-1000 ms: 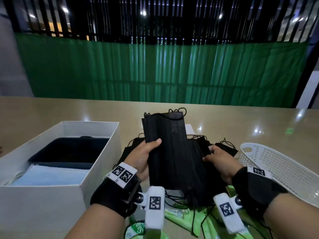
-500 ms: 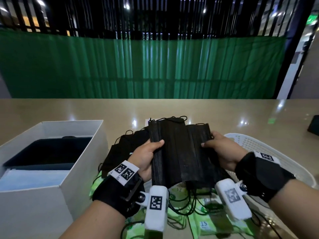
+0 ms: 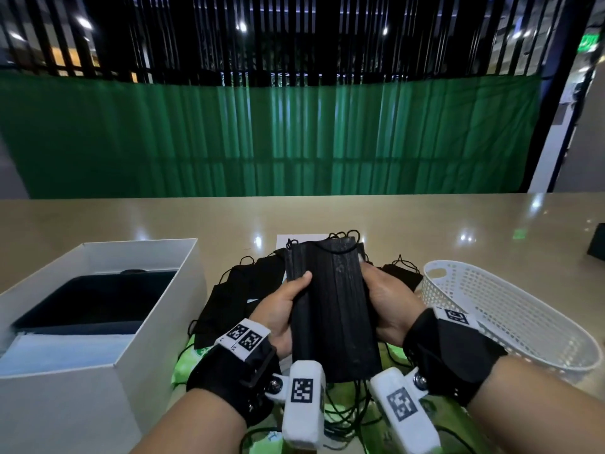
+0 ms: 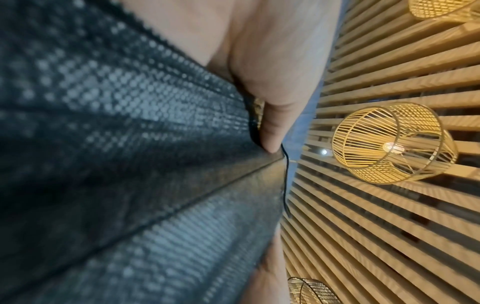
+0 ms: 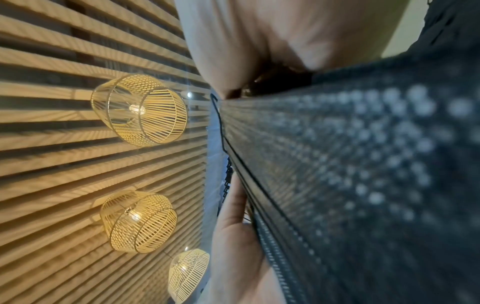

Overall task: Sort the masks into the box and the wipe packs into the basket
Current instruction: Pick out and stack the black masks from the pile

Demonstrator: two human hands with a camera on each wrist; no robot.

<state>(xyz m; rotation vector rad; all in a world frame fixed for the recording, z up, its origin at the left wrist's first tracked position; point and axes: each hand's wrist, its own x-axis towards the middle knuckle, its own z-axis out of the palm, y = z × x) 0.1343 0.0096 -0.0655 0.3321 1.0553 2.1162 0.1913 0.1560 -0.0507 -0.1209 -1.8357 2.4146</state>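
Both hands hold one stack of black masks upright above the near middle of the table. Left hand grips the stack's left edge, thumb across the front, fingers behind. Right hand grips the right edge, thumb on the front edge, fingers wrapped behind. In the left wrist view the pleated mask fabric fills the frame, with a fingertip pressed at its edge; the right wrist view shows the same fabric against the palm. Ear loops dangle from the stack's bottom.

More loose black masks lie flat on the table behind and left of the hands, a few more just beside the basket. Green wipe packs lie on the table's near edge under the wrists, partly hidden.

White box sits at the table's left near corner, open, with dark and pale blue contents inside. White perforated basket sits at the right near side; no wipe packs seen in the part of it that shows.

Green curtain beyond the far edge.
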